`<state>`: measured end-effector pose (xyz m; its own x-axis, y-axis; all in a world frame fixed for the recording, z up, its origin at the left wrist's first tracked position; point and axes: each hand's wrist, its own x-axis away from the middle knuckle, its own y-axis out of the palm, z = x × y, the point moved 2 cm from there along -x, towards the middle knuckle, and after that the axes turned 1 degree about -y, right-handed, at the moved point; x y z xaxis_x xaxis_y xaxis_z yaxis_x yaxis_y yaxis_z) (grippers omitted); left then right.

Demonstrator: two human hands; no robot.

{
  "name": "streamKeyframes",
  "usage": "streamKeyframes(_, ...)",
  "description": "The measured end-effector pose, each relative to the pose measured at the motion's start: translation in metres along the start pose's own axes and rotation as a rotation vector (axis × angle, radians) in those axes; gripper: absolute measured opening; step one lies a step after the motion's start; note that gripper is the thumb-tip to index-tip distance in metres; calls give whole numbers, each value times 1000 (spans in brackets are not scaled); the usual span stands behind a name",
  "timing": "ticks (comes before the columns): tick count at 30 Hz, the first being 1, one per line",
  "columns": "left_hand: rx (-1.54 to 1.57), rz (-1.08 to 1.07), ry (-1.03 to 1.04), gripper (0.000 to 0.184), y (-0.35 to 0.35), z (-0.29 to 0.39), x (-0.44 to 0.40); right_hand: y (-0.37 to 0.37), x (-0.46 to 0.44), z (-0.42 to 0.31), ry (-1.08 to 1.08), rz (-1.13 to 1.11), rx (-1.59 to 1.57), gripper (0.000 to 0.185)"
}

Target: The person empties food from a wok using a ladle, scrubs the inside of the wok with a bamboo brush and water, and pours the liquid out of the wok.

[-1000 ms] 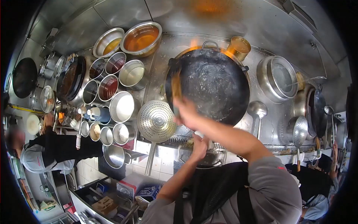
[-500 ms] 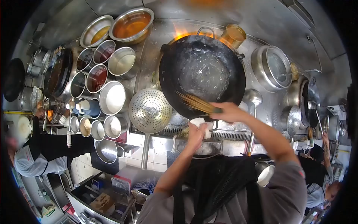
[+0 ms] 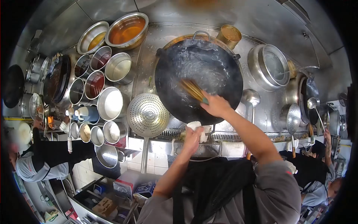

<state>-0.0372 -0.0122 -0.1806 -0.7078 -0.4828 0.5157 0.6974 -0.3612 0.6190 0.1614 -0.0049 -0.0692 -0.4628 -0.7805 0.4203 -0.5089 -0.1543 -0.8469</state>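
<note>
A large black wok (image 3: 223,71) with moving water in it sits on the stove. My right hand (image 3: 216,106) is closed round the handle of a bamboo brush (image 3: 192,89), whose bristles are over the left-middle part of the wok and reach the water. At the wok's near edge, my left hand (image 3: 192,137) is closed on a white cloth (image 3: 203,135), beside the near wok handle. A perforated strainer (image 3: 147,114) lies left of the wok, its handle pointing toward me.
Left of the strainer stand several metal pots (image 3: 112,102) and two bowls (image 3: 126,31) of liquid. A ladle (image 3: 251,98), stacked pots (image 3: 261,69) and a tin can (image 3: 229,35) are at the right and back. People work at far left (image 3: 41,164) and far right (image 3: 315,168).
The brush has moved from the wok's near-left side up into its middle, its bristles now in the water area. The flames behind the wok no longer show. My left hand stays at the near edge.
</note>
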Motion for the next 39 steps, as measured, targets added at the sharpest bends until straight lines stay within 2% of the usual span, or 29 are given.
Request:
streamKeyframes(2, 4, 6, 44, 16, 3, 3, 7, -13, 33, 35, 33, -105, 223, 70)
streamKeyframes(3, -29, -10, 62, 17, 6, 9, 10, -33, 40, 51, 150, -153, 312, 72)
streamKeyframes(5, 5, -46, -48, 17, 7, 18, 11, -53, 17, 92, 221, -27, 465, 76)
streamKeyframes(6, 21, -62, -102, 17, 8, 22, 14, -52, -7, 107, 189, 125, 440, 75)
streamKeyframes(7, 41, -19, -157, 16, 12, 27, 18, -51, -42, 113, 160, 233, 327, 75)
streamKeyframes(9, 73, -27, -169, 16, 12, 28, 18, -53, -91, 72, 110, 173, 151, 67)
streamKeyframes(10, 86, -32, -178, 16, 11, 27, 17, -30, -111, 60, -22, 211, -43, 67)
streamKeyframes(11, 68, -132, -216, 17, 2, 23, 11, -20, -97, 24, 108, 110, -539, 74)
streamKeyframes(12, 51, -119, -221, 19, 1, 23, 12, -14, -90, -1, 56, 5, -641, 84)
streamKeyframes(15, 8, -87, -202, 24, 5, 24, 9, 19, -71, -27, -29, -77, -867, 84)
streamKeyframes(18, -12, -38, -134, 25, 7, 21, 12, 13, -29, -16, -45, -298, -850, 80)
streamKeyframes(21, 41, -5, -61, 28, 10, 15, 13, 0, 8, 28, -94, -386, -814, 72)
streamKeyframes(22, 73, 2, -57, 28, 9, 13, 13, -7, 18, 50, -118, -351, -689, 67)
streamKeyframes(23, 106, 10, -54, 28, 6, 11, 13, -36, 34, 60, -83, -412, -482, 68)
streamKeyframes(25, 88, 13, -108, 26, 8, 16, 18, -79, 49, 86, 105, -467, -210, 67)
streamKeyframes(26, 81, 17, -128, 25, 8, 20, 18, -83, 33, 132, -14, -342, -73, 64)
streamKeyframes(27, 44, -80, -170, 21, 2, 20, 13, -86, 12, 165, -135, -214, 61, 62)
streamKeyframes(29, 31, -85, -231, 20, 5, 32, 16, -112, -19, 152, 57, -30, 118, 62)
streamKeyframes(31, 28, -77, -264, 19, 7, 34, 18, -74, -78, 139, -66, 176, -126, 65)
streamKeyframes(32, 32, -68, -264, 19, 5, 30, 16, -74, -74, 82, 131, 100, -244, 66)
streamKeyframes(33, 36, -58, -265, 19, 2, 27, 13, -47, -85, 57, 152, 59, -456, 71)
streamKeyframes(34, 26, -73, -251, 19, -1, 26, 11, -19, -93, 37, 132, 110, -536, 73)
streamKeyframes(36, 11, -110, -235, 18, -4, 21, 9, 3, -71, -3, 36, 44, -646, 71)
streamKeyframes(37, 7, -69, -209, 19, 0, 21, 9, 7, -57, -9, -28, -47, -648, 74)
streamKeyframes(38, 3, -29, -186, 19, 5, 23, 13, 2, -38, -14, 2, -122, -487, 73)
streamKeyframes(39, -2, 12, -165, 19, 10, 26, 16, 0, -21, -9, -61, -90, -343, 70)
